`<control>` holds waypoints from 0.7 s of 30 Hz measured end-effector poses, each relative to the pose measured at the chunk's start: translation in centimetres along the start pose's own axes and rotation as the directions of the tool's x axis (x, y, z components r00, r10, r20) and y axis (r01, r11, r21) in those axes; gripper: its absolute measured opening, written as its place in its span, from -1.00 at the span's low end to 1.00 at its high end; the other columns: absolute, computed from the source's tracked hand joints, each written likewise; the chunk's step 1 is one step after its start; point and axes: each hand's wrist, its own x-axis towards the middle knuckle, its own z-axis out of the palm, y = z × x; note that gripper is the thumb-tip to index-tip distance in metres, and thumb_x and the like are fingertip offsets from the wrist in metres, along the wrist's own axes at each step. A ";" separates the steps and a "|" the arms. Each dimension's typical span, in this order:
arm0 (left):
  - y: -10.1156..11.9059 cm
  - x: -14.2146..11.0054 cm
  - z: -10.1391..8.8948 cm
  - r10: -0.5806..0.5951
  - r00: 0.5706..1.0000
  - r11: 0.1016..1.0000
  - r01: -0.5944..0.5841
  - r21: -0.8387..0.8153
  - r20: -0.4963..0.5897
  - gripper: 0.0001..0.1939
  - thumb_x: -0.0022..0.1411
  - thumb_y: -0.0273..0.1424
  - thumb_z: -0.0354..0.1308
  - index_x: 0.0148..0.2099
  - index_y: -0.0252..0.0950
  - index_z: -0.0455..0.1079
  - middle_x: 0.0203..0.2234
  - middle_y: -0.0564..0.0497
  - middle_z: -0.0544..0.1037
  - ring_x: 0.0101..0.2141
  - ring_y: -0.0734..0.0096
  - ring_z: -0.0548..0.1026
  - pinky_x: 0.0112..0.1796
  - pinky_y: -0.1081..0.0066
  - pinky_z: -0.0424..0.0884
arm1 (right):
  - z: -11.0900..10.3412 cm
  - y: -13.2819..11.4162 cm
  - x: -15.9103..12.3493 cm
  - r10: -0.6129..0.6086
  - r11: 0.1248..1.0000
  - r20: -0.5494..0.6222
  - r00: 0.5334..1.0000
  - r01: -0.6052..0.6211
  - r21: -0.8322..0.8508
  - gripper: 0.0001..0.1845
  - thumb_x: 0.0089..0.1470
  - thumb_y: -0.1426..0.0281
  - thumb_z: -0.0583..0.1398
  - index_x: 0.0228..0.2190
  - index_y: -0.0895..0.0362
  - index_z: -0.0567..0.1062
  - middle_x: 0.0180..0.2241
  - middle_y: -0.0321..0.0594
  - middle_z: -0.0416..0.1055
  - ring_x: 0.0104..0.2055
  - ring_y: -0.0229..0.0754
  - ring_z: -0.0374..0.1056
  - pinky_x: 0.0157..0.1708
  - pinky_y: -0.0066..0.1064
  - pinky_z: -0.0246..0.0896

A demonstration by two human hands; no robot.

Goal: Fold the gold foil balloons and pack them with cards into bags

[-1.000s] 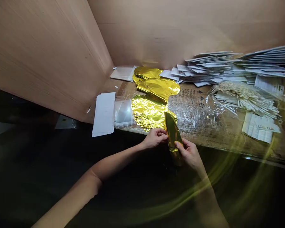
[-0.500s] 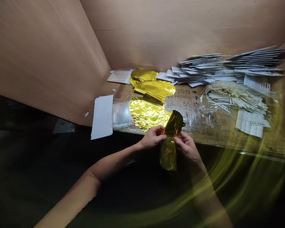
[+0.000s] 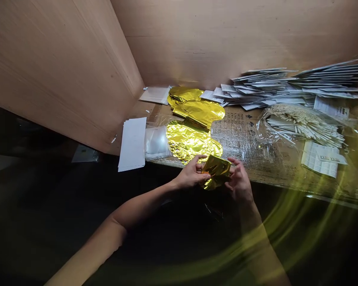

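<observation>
We hold a folded piece of shiny gold foil [image 3: 216,171] in the air, just off the edge of a brown cardboard sheet [image 3: 282,174]. Our left hand [image 3: 192,172] pinches its left edge between thumb and fingers; our right hand [image 3: 240,182], fingers parted and curled, cups its right end, though how firmly we cannot tell. Flat gold foil balloons [image 3: 189,139] lie just beyond, beside a stack of white paper [image 3: 133,143] and clear plastic bags [image 3: 156,143]. White sticks in clear wrap [image 3: 304,129] and piled white leaflets [image 3: 265,85] sit further right, against tan cardboard walls [image 3: 226,39].
</observation>
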 end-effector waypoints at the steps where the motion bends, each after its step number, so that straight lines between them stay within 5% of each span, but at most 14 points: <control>1: 0.0 0.0 0.1 0.006 1.000 1.000 -0.006 0.005 -0.015 -0.23 0.01 -0.25 0.58 0.19 -0.28 0.33 -0.20 -0.09 0.65 -0.28 0.31 0.64 -0.16 0.31 0.53 | 0.1 -0.1 -0.1 0.062 0.998 0.070 0.996 -0.063 0.005 -0.40 0.11 0.04 0.40 0.11 0.00 0.49 -0.28 -0.22 0.60 -0.42 -0.15 0.45 -0.43 -0.35 0.39; 5: 0.9 -0.6 0.3 -0.007 0.999 0.999 0.004 0.046 0.053 -0.57 0.15 -0.20 0.47 -0.05 -0.36 0.53 -0.19 -0.12 0.66 -0.24 0.33 0.61 -0.14 0.37 0.49 | 0.6 -0.2 -0.6 0.127 0.991 0.177 0.976 -0.115 -0.073 -0.52 0.09 0.11 0.46 -0.03 0.05 0.59 -0.19 -0.13 0.63 -0.20 -0.01 0.56 -0.14 -0.21 0.48; 8: 1.7 -1.3 -0.4 0.015 0.999 0.993 -0.019 0.119 0.036 -0.74 0.20 -0.25 0.37 -0.16 -0.35 0.56 -0.37 -0.03 0.61 -0.39 0.44 0.52 -0.32 0.46 0.38 | 0.4 -1.3 -0.9 0.075 0.993 0.190 0.979 -0.056 -0.102 -0.67 0.03 0.15 0.49 -0.21 0.03 0.64 -0.29 -0.20 0.61 -0.27 -0.05 0.52 -0.22 -0.26 0.45; 10: 2.0 -1.4 -1.4 0.080 0.997 0.974 -0.081 0.210 0.016 -0.85 0.18 -0.35 0.28 -0.26 -0.34 0.58 -0.43 -0.01 0.57 -0.44 0.46 0.47 -0.37 0.47 0.33 | -0.3 -2.8 -0.8 0.081 0.980 0.302 0.950 -0.021 -0.196 -0.76 0.05 0.15 0.45 -0.33 0.04 0.67 -0.31 -0.19 0.59 -0.29 -0.05 0.50 -0.25 -0.27 0.43; 14: 3.4 -1.5 -2.7 0.262 0.948 0.790 -0.319 0.523 0.182 -0.81 0.09 -0.54 0.16 -0.39 -0.28 0.61 -0.39 -0.04 0.58 -0.35 0.38 0.50 -0.27 0.41 0.37 | -0.7 -6.0 0.4 0.071 0.879 0.505 0.860 0.185 -0.439 -0.74 0.24 0.17 0.31 -0.16 0.00 0.74 -0.05 -0.10 0.62 0.00 0.08 0.51 -0.02 -0.20 0.43; 18: 6.2 -4.2 -2.4 0.225 0.904 0.694 -0.411 0.592 0.363 -0.78 0.17 -0.54 0.19 -0.28 -0.21 0.66 -0.24 -0.08 0.60 -0.24 0.25 0.55 -0.16 0.33 0.44 | 1.9 -7.4 1.2 0.128 0.783 0.575 0.808 0.273 -0.559 -0.73 0.19 0.13 0.35 -0.22 0.04 0.74 -0.27 -0.14 0.64 -0.24 0.02 0.52 -0.24 -0.29 0.43; 19: 6.7 -5.7 -2.2 0.230 0.916 0.713 -0.388 0.584 0.329 -0.78 0.20 -0.51 0.22 -0.22 -0.17 0.68 -0.20 -0.10 0.61 -0.19 0.20 0.56 -0.11 0.30 0.46 | 2.7 -7.5 1.1 0.147 0.785 0.569 0.809 0.255 -0.565 -0.72 0.16 0.11 0.37 -0.29 0.05 0.74 -0.34 -0.14 0.63 -0.30 0.02 0.52 -0.30 -0.30 0.42; 21: 7.0 -9.6 -1.7 0.289 0.954 0.804 -0.287 0.521 0.079 -0.79 0.21 -0.43 0.31 -0.12 -0.10 0.68 -0.14 -0.13 0.61 -0.09 0.09 0.56 -0.01 0.24 0.47 | 3.8 -7.7 0.7 0.155 0.813 0.491 0.858 0.172 -0.556 -0.71 0.12 0.07 0.38 -0.32 0.02 0.73 -0.37 -0.13 0.63 -0.34 0.06 0.52 -0.35 -0.28 0.44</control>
